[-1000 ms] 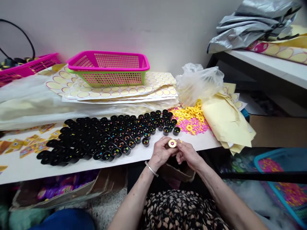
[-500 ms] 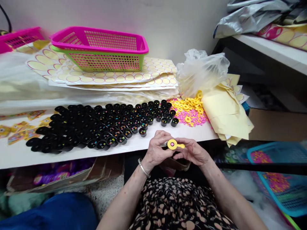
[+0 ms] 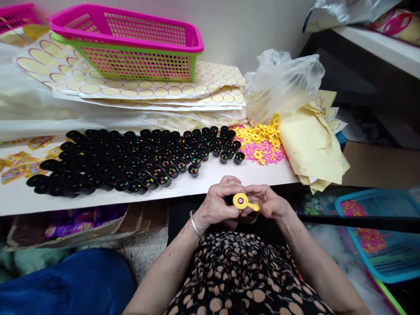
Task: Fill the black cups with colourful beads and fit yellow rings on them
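Between my hands, at the table's front edge, is a yellow ring piece [image 3: 240,201] with a short handle and a pink centre. My left hand [image 3: 219,202] is closed on it from the left, its fingers curled round. From the right, my right hand [image 3: 267,201] meets it with bent fingers close to the handle; what those fingers hold is hidden. Rows of small black cups [image 3: 149,181] with coloured bits inside stand on the white table [image 3: 210,177]. Beyond my right hand lie a heap of yellow ring pieces [image 3: 262,133] and small pink pieces [image 3: 272,154].
A pink basket [image 3: 131,41] nested in a green one rests on sticker sheets [image 3: 164,90] at the back. Right of these are a clear plastic bag [image 3: 284,83] and yellowish paper [image 3: 311,144]. Blue baskets [image 3: 387,273] sit low right, an open box [image 3: 78,238] low left.
The view has tilted and shifted slightly. The yellow piece has turned, its handle now pointing more downward, and my right hand's fingers have shifted beside it.
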The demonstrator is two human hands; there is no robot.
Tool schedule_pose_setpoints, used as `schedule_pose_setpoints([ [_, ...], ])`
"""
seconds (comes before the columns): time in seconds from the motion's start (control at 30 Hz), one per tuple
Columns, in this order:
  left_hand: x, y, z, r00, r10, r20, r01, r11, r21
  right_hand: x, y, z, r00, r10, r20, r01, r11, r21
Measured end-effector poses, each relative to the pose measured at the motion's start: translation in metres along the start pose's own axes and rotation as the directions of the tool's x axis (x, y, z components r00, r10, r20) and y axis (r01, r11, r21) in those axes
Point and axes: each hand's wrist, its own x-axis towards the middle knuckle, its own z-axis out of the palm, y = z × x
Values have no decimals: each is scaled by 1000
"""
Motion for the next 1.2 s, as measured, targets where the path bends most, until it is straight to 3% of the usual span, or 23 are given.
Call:
schedule_pose_setpoints([
  [0.13, -1, -5, 3, 999, -34, -14, 34, 999, 25, 0, 4, 1, 994, -64, -87, 62, 998, -26],
  [0.43, 0, 0, 9, 989, 143, 34, -146, 937, 318, 6, -3, 22, 972, -101, -213, 35, 955, -294],
  [0.63, 0, -4, 13, 953, 301, 46, -296, 885, 359, 8, 1, 24, 974, -51, -221, 10, 983, -184],
  [0.87, -2, -14, 13, 961, 247, 123, -272, 920, 282, 14, 21, 27, 934, -64, -351, 32, 995, -96],
  [1.03, -9, -17, 3, 984, 140, 113, -169, 935, 312, 8, 29, 18, 946, -115, -304, 35, 966, -257],
  [1.1, -14, -17, -7, 984, 176, 20, -170, 904, 391, 5, 29, 11, 957, -90, -275, -47, 891, -452],
  [1.13, -18, -17, -13, 973, 216, -81, -157, 876, 456, 4, 30, 7, 956, -86, -282, -99, 807, -582],
  [1.2, -24, -20, -26, 887, 317, -337, -50, 789, 612, 6, 33, -2, 936, -108, -336, -228, 543, -808],
])
